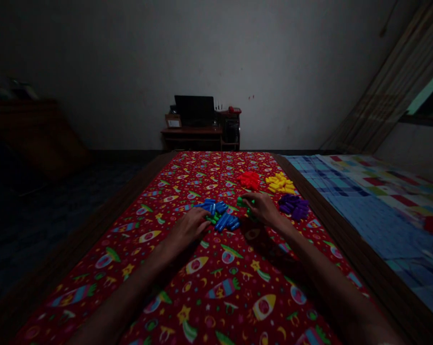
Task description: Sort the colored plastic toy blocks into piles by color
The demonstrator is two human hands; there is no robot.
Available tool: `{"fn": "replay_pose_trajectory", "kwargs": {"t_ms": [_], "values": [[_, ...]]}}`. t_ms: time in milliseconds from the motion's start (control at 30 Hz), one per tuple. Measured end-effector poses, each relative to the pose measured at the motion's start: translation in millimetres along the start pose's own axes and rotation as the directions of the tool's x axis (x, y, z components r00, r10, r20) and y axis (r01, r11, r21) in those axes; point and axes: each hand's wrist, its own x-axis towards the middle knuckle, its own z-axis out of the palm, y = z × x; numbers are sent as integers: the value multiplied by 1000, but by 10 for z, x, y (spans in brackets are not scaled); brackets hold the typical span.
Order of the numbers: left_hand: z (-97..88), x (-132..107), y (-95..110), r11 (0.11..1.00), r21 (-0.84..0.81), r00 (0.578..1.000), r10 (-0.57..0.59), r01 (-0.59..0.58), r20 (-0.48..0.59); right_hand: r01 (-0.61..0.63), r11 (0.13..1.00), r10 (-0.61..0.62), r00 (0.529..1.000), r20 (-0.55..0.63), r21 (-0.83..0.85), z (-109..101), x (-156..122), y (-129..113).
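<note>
Over the left edge of a mixed heap, my left hand (189,224) lies with its fingers apart, the fingertips at the blue plastic pieces (224,221). Some green plastic pieces (213,219) show among the blue ones, close to my left thumb. Farther right, my right hand (262,209) bends its fingers and thumb around a small green plastic piece (241,201). More green shows beneath that hand, partly hidden by it. The pieces look short and tube-like; their exact kind is too small and dark to tell.
Red pieces (249,180), yellow pieces (280,183) and purple pieces (294,207) form separate piles toward the right. A red patterned cloth (216,268) covers the table. A low desk (193,134) with a monitor (195,110) stands by the wall; bedding (338,201) lies at right.
</note>
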Motion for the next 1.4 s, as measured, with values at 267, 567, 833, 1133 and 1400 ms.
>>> {"fn": "replay_pose_trajectory", "kwargs": {"t_ms": [267,567,833,1133,1400], "values": [[214,-92,-155,967,203,987,161,-154,-20,-155,947,163,987,5,-280,71,-65,191],[91,27,73,993,117,1000,-11,13,-20,185,981,-184,982,31,-56,115,-58,-126],[110,95,162,997,-73,1000,-22,21,-13,330,943,-317,932,173,-48,356,-171,-437],[-43,127,91,1000,-15,996,25,-26,-81,-52,993,30,978,-204,-105,-38,62,459],[-235,147,-291,995,94,981,-26,45,-190,-169,953,173,985,-7,-252,-40,-24,567]]}}
